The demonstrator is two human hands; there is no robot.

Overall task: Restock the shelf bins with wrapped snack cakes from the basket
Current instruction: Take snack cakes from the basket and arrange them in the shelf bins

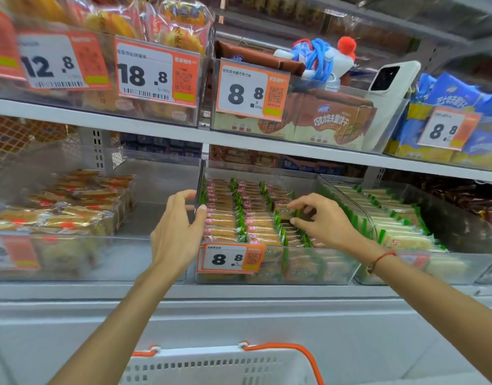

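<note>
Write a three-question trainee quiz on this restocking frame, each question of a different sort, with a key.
1. True or false: the left hand grips the left wall of the clear bin tagged 8.8.
2. Multiple choice: what does the right hand pinch? A) a phone B) a green-edged wrapped snack cake over the bin's rows C) a price tag
3. Fill in: the white basket below the shelf has handles coloured ____.

Key: 1 true; 2 B; 3 orange.
</note>
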